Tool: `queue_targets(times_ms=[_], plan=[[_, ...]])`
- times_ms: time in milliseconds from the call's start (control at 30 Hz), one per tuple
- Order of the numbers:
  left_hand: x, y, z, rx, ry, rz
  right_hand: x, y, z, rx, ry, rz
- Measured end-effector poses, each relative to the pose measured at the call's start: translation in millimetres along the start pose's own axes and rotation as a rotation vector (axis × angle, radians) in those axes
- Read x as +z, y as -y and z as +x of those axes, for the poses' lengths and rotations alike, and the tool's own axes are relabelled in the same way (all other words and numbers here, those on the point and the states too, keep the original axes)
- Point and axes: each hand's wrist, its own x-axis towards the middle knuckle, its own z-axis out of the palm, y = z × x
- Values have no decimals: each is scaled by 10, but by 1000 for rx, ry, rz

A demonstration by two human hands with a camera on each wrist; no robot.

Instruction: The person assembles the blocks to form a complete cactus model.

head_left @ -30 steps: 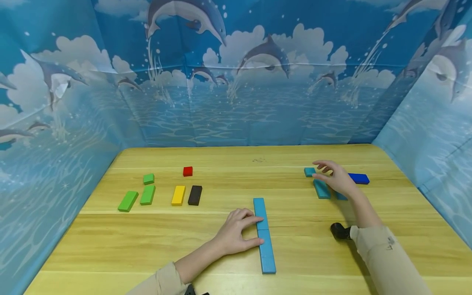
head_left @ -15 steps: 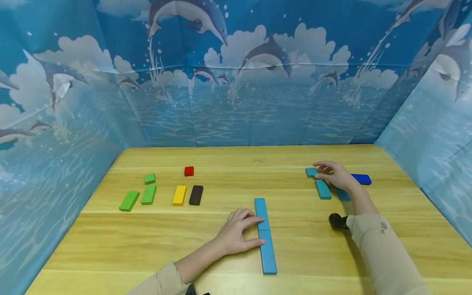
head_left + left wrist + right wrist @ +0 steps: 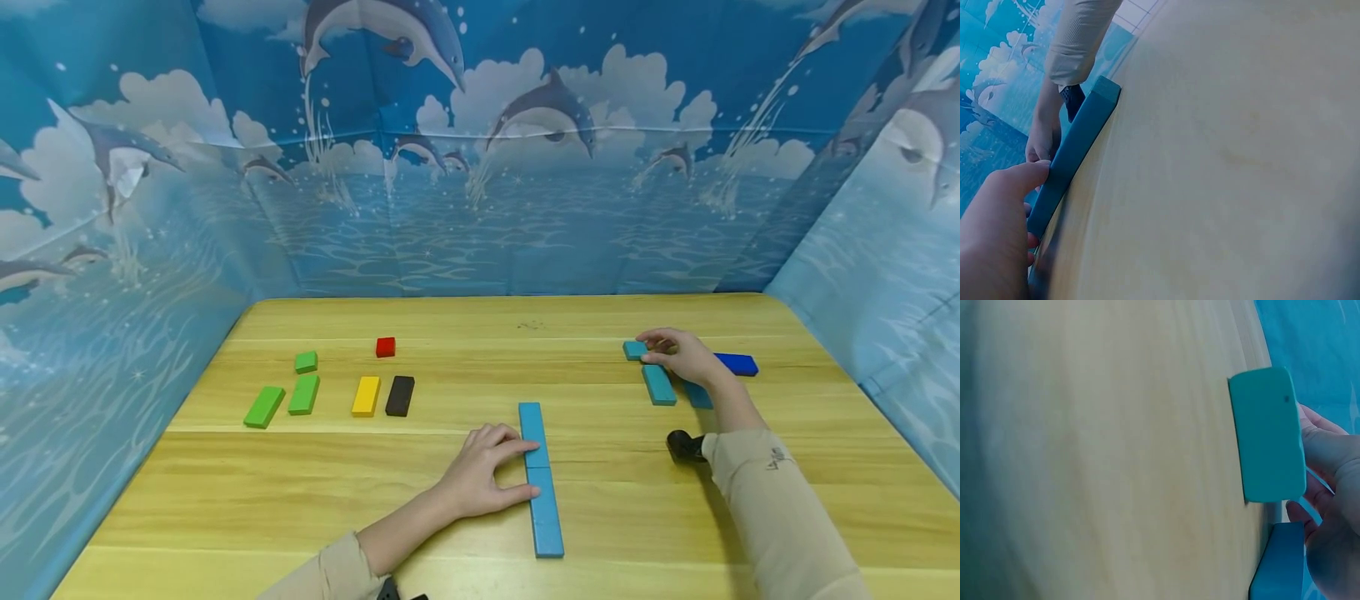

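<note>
Two flat light-blue blocks, a far block (image 3: pixel 532 429) and a near block (image 3: pixel 546 512), lie end to end in a line on the table. My left hand (image 3: pixel 480 475) rests at their left side, forefinger touching the far one and thumb touching the near one. In the left wrist view the thumb lies against a blue block's (image 3: pixel 1079 153) edge. My right hand (image 3: pixel 686 354) pinches a small teal block (image 3: pixel 633 350) at its right end, between thumb and forefinger. Just nearer lies a longer teal block (image 3: pixel 658 386). In the right wrist view a teal block (image 3: pixel 1267 434) hides the fingertips.
A partly hidden blue block (image 3: pixel 698 395) and a dark blue block (image 3: pixel 737 364) lie by the right hand. To the left are several green blocks (image 3: pixel 264 407), a yellow block (image 3: pixel 366 396), a black block (image 3: pixel 400 396) and a red block (image 3: pixel 386 347). A dolphin-print curtain (image 3: pixel 450 242) surrounds the table (image 3: pixel 300 500).
My right fingertips have settled lower at the small teal block, and the right forearm has shifted slightly left. The left hand and its two blocks have stayed in place.
</note>
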Motion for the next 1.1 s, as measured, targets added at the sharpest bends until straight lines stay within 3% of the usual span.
queue_targets(times_ms=[233,400,800,1100], plan=[[4,7,0,-1,4,9,25,66,18,-28,-62,-3],[4,7,1,-1,12,17,110,277,50,-96,-114,-18],[0,5,23,9,15,30,635,862,125,-209,28,74],[-12,2,22,8,16,25,933,1073,122,-264,145,100]])
